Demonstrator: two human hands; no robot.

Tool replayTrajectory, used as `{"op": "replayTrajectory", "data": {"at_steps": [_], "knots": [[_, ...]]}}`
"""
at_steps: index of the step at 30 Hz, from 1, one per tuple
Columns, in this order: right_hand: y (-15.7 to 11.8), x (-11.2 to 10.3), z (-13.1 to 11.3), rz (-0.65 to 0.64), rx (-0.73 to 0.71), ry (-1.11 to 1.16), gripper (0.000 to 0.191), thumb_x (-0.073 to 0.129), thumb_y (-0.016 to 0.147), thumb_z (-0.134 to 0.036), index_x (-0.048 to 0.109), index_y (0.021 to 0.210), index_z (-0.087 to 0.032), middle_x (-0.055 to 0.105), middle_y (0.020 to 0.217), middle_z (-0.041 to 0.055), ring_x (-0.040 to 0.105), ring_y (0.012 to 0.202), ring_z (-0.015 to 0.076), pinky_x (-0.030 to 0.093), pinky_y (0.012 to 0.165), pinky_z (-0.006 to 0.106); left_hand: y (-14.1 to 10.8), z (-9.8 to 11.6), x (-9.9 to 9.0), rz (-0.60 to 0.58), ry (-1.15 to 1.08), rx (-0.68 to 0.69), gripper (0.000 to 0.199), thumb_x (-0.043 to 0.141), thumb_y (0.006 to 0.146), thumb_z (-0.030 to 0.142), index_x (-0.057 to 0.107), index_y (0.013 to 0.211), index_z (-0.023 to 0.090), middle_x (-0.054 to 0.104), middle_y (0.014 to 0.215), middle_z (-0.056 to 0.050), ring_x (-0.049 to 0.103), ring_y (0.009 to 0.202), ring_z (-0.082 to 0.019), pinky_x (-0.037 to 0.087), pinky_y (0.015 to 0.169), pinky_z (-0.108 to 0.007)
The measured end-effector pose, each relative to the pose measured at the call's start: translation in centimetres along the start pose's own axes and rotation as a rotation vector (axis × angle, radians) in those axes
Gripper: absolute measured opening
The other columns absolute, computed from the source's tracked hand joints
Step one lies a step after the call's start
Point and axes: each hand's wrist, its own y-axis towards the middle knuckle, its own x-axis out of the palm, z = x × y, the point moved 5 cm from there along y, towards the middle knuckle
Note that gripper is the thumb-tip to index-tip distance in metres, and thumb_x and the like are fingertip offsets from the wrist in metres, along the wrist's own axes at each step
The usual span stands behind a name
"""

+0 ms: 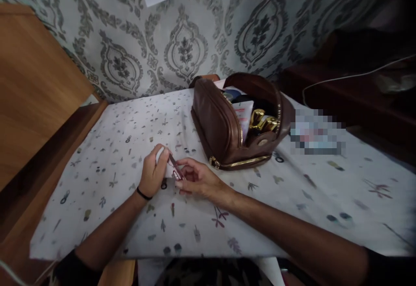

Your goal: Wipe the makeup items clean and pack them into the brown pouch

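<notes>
Near the middle of the cloth, my left hand (154, 171) is wrapped round a small white and pink item (170, 169) with a dark, flat face. The fingers of my right hand (198, 180) are curled at the right side of the same item, thumb and fingertips touching its edge. What exactly the item is cannot be made out. Just behind and to the right stands a brown leather bag (216, 125), unzipped at the top. Inside it show gold-capped containers (258, 118) and a white packet with red print (244, 115).
A patterned white cloth (113, 147) covers the table. At the left is a wooden panel (39, 60); a patterned wall (185, 47) rises behind. Right of the bag lies a blurred-out item (315, 134). A thin white cable (351, 76) runs across the dark furniture at the right.
</notes>
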Motion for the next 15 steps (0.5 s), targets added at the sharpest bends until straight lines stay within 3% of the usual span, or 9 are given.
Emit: {"op": "replayTrajectory", "data": {"at_steps": [3,7,10,12,15], "knots": [[-0.2,0.1,-0.1,0.002,-0.005,0.014,0.049,0.084,0.071,-0.039,0.056,0.105,-0.019,0.062,0.080,-0.0044,0.062,0.063,0.0087,0.043,0.056,0.020,0.3,-1.1,-0.7,0.110,-0.084,-0.120,0.054,0.033,0.097,0.064,0.058,0.077,0.020,0.054,0.066,0.001,0.054,0.065,-0.016,0.045,0.067,-0.029],[-0.2,0.0,-0.1,0.013,-0.014,0.189,0.046,0.082,0.074,-0.043,0.057,0.104,-0.018,0.064,0.085,-0.0021,0.067,0.069,0.0103,0.047,0.059,0.021,0.1,-1.7,-1.1,0.200,-0.109,-0.191,0.068,0.022,0.094,0.074,0.062,0.101,0.018,0.062,0.079,-0.003,0.058,0.072,-0.018,0.048,0.072,-0.031],[-0.1,-0.2,0.1,0.014,0.006,0.291,0.046,0.082,0.076,-0.042,0.056,0.105,-0.018,0.066,0.087,-0.0009,0.070,0.072,0.0106,0.050,0.062,0.020,-0.4,-1.1,-0.3,0.113,-0.107,-0.079,0.065,0.022,0.097,0.070,0.052,0.126,0.020,0.064,0.096,-0.006,0.059,0.080,-0.018,0.049,0.079,-0.033],[-0.1,-0.2,0.2,0.002,0.016,0.323,0.048,0.082,0.076,-0.044,0.055,0.107,-0.019,0.066,0.084,-0.0013,0.071,0.073,0.0112,0.051,0.064,0.020,-0.9,-0.4,0.6,0.013,-0.094,0.042,0.058,0.034,0.098,0.063,0.041,0.138,0.021,0.062,0.114,-0.008,0.060,0.093,-0.019,0.049,0.088,-0.035],[-0.1,0.0,0.4,-0.028,0.028,0.312,0.050,0.082,0.076,-0.046,0.054,0.109,-0.020,0.065,0.084,-0.0021,0.071,0.072,0.0117,0.052,0.064,0.021,-1.3,0.4,1.5,-0.093,-0.012,0.156,0.051,0.052,0.095,0.048,0.042,0.137,0.020,0.056,0.125,-0.011,0.056,0.112,-0.022,0.045,0.099,-0.037]]}}
